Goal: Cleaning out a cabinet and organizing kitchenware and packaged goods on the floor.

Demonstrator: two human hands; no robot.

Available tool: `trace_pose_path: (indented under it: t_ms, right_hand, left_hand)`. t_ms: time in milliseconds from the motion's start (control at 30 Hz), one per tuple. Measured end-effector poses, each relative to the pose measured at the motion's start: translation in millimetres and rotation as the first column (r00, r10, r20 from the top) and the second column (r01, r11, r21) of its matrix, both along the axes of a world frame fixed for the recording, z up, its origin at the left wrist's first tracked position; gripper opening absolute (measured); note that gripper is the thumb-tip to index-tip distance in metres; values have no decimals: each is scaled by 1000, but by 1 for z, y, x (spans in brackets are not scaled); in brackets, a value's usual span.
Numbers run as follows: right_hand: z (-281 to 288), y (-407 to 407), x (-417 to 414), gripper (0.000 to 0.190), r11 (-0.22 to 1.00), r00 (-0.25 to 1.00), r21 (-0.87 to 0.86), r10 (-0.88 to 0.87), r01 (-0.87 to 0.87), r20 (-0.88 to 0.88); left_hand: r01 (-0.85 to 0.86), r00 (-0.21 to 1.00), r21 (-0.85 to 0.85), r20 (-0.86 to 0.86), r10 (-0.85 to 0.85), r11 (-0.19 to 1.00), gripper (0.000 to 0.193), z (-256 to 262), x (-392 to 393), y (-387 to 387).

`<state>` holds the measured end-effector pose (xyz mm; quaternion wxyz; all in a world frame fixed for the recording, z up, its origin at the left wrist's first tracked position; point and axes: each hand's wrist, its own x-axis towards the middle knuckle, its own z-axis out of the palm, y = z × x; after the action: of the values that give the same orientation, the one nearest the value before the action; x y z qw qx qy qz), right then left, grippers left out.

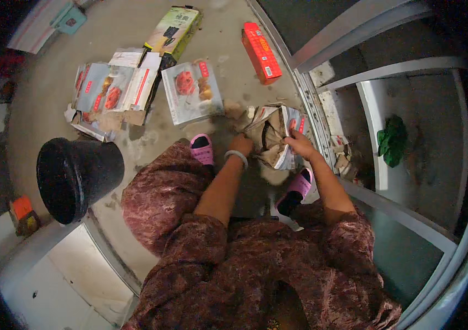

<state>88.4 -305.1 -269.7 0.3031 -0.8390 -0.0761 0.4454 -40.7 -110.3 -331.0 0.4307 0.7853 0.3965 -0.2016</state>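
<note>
My left hand, with a white bracelet at the wrist, grips the left edge of a torn, crumpled cardboard carton. Opposite it, my right hand holds the carton's printed right-hand panel, thumb on the brown inner side. The carton is low over the floor between my feet, bent open with its brown inside facing up. Up and to the left lies a flat grey cardboard panel printed with red fruit. Farther left is a pile of flattened, torn cartons with the same print.
A green and black box lies beyond the pile, and a red box lies near the sliding-door track. At left stands a black bucket. Pink slippers are on my feet. Cardboard scraps lie past the track.
</note>
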Motion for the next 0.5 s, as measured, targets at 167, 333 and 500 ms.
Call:
trace_pose_path:
  t_ms: [167,333,500]
  right_hand:
    - [-1,-12,2,67,997,998,56,-50,52,-44]
    - [3,-10,3,67,996,996,38,-73,75,-60]
    - [-3,-13,4,66,1000,999,-25,-16,17,39]
  left_hand:
    - [65,996,-67,65,-60,996,42,30,4,-6]
    - [344,938,95,12,-346,934,46,79,12,-17]
    - [203,977,-397,137,-161,895,65,53,17,-35]
